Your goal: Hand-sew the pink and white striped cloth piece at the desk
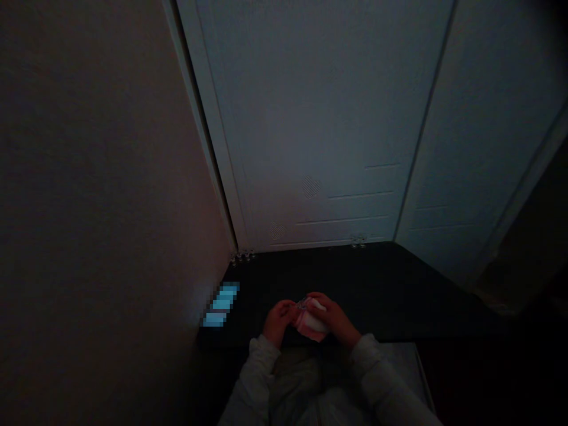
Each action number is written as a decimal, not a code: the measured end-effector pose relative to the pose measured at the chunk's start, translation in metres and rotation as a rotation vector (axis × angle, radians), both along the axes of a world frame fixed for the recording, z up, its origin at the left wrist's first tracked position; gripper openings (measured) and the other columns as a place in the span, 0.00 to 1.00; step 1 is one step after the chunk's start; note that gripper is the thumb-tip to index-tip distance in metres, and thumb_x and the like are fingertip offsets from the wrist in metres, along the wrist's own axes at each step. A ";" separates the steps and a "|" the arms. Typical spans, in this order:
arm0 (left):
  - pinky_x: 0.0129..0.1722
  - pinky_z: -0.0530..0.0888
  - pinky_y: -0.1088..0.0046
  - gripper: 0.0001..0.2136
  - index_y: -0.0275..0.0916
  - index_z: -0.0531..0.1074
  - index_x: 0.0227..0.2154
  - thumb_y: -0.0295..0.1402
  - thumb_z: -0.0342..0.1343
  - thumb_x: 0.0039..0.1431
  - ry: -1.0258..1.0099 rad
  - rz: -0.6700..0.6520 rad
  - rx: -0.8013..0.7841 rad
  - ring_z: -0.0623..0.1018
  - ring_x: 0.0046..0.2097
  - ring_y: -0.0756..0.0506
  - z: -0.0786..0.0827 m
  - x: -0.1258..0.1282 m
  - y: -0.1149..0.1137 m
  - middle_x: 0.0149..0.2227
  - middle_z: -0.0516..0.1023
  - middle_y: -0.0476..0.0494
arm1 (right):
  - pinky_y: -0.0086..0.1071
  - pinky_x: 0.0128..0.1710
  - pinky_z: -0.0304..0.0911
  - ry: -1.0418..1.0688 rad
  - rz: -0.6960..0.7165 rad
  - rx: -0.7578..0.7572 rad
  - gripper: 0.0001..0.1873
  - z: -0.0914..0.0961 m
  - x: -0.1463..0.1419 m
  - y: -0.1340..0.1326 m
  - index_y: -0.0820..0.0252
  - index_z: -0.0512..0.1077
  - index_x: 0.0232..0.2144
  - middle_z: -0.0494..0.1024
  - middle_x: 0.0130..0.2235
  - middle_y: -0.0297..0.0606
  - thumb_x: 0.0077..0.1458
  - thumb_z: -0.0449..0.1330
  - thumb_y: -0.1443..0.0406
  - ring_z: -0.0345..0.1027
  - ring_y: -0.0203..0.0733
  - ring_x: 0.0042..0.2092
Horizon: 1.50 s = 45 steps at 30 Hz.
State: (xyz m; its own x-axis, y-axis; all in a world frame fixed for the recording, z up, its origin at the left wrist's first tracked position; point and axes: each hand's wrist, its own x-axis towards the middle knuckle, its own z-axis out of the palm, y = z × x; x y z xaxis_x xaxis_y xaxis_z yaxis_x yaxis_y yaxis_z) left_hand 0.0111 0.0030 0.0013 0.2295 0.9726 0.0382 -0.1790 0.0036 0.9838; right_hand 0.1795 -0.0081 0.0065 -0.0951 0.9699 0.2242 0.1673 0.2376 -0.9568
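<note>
The room is very dim. Low in the middle of the view, both my hands meet over a dark surface (377,296). A small pink and white bundle (310,323), soft-looking, perhaps cloth or paper, sits between them. My right hand (333,316) curls over its top and right side. My left hand (277,319) pinches its left edge with closed fingers. Pale long sleeves cover both forearms.
A plain wall (97,207) fills the left side. White cupboard doors (319,130) stand behind the dark surface and angle round to the right. A small glowing blue rectangle (220,305), blurred out, lies at the surface's left edge.
</note>
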 end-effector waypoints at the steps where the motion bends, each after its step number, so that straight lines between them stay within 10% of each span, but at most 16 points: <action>1: 0.28 0.66 0.75 0.14 0.34 0.66 0.31 0.36 0.56 0.41 -0.002 -0.005 0.008 0.71 0.27 0.51 0.000 0.000 0.000 0.27 0.73 0.45 | 0.36 0.41 0.57 0.001 0.007 0.002 0.19 0.001 0.000 0.000 0.60 0.70 0.35 0.65 0.45 0.41 0.43 0.54 0.55 0.60 0.45 0.44; 45: 0.35 0.66 0.71 0.15 0.35 0.68 0.29 0.28 0.61 0.33 -0.036 -0.052 0.008 0.71 0.33 0.48 -0.002 0.000 0.001 0.29 0.73 0.46 | 0.39 0.45 0.54 -0.008 0.020 0.014 0.17 -0.010 -0.001 0.005 0.60 0.70 0.34 0.63 0.48 0.41 0.41 0.56 0.57 0.58 0.46 0.47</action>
State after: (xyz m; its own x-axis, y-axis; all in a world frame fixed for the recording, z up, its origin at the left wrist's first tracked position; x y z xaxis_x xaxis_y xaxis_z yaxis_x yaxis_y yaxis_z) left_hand 0.0108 0.0045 -0.0008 0.2779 0.9590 0.0551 -0.2138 0.0058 0.9769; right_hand 0.1787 -0.0027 -0.0037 -0.1157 0.9646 0.2371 0.1697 0.2544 -0.9521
